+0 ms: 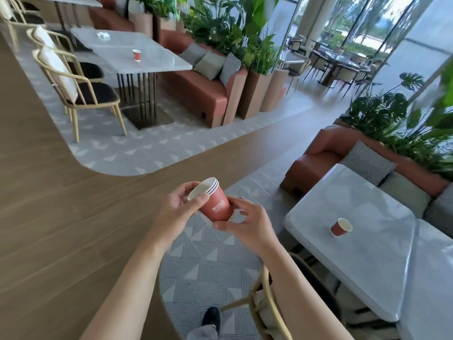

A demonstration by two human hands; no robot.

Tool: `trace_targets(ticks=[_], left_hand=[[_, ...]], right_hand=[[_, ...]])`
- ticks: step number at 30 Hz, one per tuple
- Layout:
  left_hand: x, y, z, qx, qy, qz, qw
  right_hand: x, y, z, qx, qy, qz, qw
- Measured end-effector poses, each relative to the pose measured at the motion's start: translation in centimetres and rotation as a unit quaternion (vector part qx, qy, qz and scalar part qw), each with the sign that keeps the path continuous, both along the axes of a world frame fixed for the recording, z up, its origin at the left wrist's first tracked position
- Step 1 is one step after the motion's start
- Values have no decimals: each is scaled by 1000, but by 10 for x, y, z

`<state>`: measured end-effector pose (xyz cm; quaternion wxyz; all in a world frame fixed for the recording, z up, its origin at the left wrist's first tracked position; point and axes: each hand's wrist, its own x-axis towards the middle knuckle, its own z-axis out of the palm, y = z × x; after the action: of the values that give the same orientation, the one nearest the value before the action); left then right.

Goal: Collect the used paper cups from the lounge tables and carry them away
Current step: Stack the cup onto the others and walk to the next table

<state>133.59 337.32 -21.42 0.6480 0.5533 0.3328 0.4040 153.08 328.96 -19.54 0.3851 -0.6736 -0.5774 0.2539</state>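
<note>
Already a nested stack of cups (213, 200) is in hand, tilted with its open mouth toward the upper left. The left hand (176, 207) is clamped on the stack at the rim, thumb and fingers curled around the mouth, while the right hand (247, 223) pinches the base from below. Three or four rims show, so the stack is only loosely telescoped.

Two cups are not yet collected: one standing on the near counter (367, 241) at the right, the near cup (341, 227), and the far cup (137, 55) on the far counter (152, 60) across the walkway.

The main risk, as I judge it, is the tilt. Any dregs left in the innermost cup (the inside cannot be seen) could run out onto the patterned carpet (208, 266) or the wrist. Adding the near cup means freeing one hand; if the right lets go of the base, the outer cup could slide off, since only friction binds the nest. A chair (264, 303) stands just beside the person's shoe (210, 316), between them and the near counter, and could catch a leg during the reach.
</note>
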Motion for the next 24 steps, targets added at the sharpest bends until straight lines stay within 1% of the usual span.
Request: trace_targets(ticks=[6, 13, 18, 24], left_hand=[[22, 33, 0, 8, 16, -5, 1000], [71, 101, 20, 40, 38, -2, 998], [132, 150, 30, 61, 46, -5, 997], [212, 188, 28, 69, 69, -11, 995]], right_hand=[[23, 31, -9, 4, 12, -4, 1000], [73, 100, -1, 35, 42, 2, 999], [138, 147, 8, 54, 44, -1, 998], [215, 174, 5, 71, 54, -15, 996]])
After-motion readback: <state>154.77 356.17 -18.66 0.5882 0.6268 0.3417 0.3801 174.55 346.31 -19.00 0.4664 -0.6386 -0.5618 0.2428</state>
